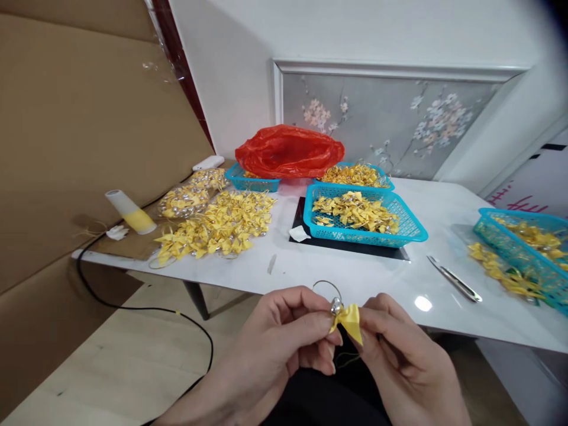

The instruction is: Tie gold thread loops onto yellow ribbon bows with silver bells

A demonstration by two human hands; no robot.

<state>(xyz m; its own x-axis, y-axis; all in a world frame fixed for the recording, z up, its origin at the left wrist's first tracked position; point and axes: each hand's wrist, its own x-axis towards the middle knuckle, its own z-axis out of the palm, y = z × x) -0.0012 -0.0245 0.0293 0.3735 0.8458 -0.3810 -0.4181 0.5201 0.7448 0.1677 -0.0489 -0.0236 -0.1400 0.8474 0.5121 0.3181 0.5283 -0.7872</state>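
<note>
Between my two hands, just in front of the table's near edge, is a yellow ribbon bow [349, 324] with a silver bell [336, 306] and a loop of thin golden cord [329, 283]. My left hand [290, 334] pinches the bow beside the bell, thumb against the fingers. On the other side, my right hand [402, 346] has its thumb and fingers closed on the bow's right end. Another strand of cord hangs below, over dark clothing. The fingertips partly cover the bow's left part.
Yellow bows lie piled [217, 228] at left, near a ribbon roll [131, 212]. A blue basket [368, 239] holds more bows, with a red plastic bag [288, 151] behind. At right are tweezers [455, 279] and another blue basket [528, 216]. A black cable [146, 307] crosses the floor.
</note>
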